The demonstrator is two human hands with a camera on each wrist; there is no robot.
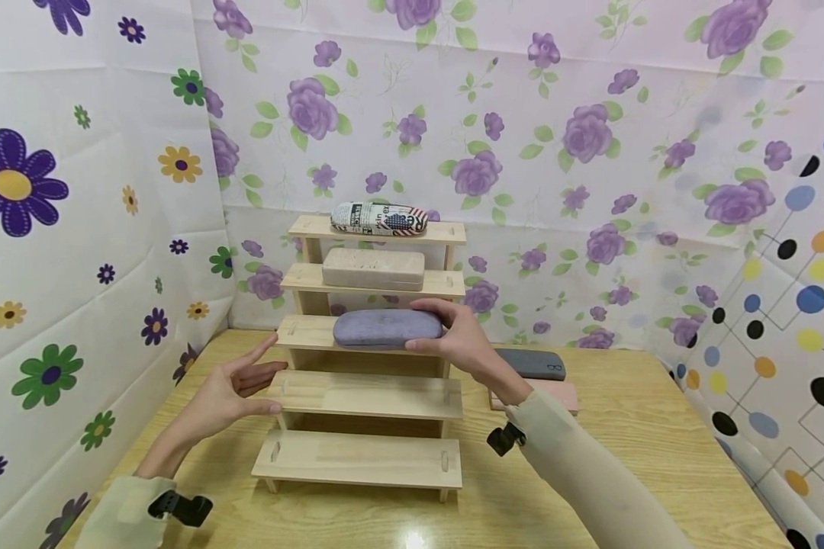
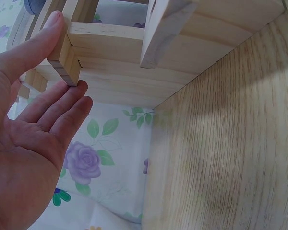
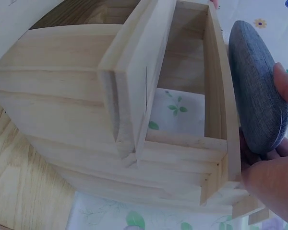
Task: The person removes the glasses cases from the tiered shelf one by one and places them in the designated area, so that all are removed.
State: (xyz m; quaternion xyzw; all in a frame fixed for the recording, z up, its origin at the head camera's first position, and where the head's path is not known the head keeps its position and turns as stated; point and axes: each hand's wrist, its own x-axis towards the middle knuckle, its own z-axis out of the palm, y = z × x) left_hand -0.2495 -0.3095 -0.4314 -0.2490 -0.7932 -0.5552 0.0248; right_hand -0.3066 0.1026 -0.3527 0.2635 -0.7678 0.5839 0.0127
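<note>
A five-tier wooden display rack (image 1: 357, 457) stands on the table. On its middle tier, my right hand (image 1: 463, 343) holds a blue-grey fabric glasses case (image 1: 387, 328) by its right end. In the right wrist view, thumb and fingers sit on either side of this case (image 3: 257, 86), close over the board. My left hand (image 1: 223, 393) is at the rack's left side, fingers extended. The left wrist view shows its thumb (image 2: 50, 36) along a tier board (image 2: 65, 60) and its fingertips (image 2: 81, 91) at the board's end.
A newspaper-print glasses case (image 1: 378, 219) lies on the top tier, a beige case (image 1: 374, 269) on the tier below. Right of the rack, a dark grey case (image 1: 532, 364) and a pink case (image 1: 556, 395) lie on the table (image 1: 632, 427). Patterned cloths (image 1: 522, 114) surround three sides.
</note>
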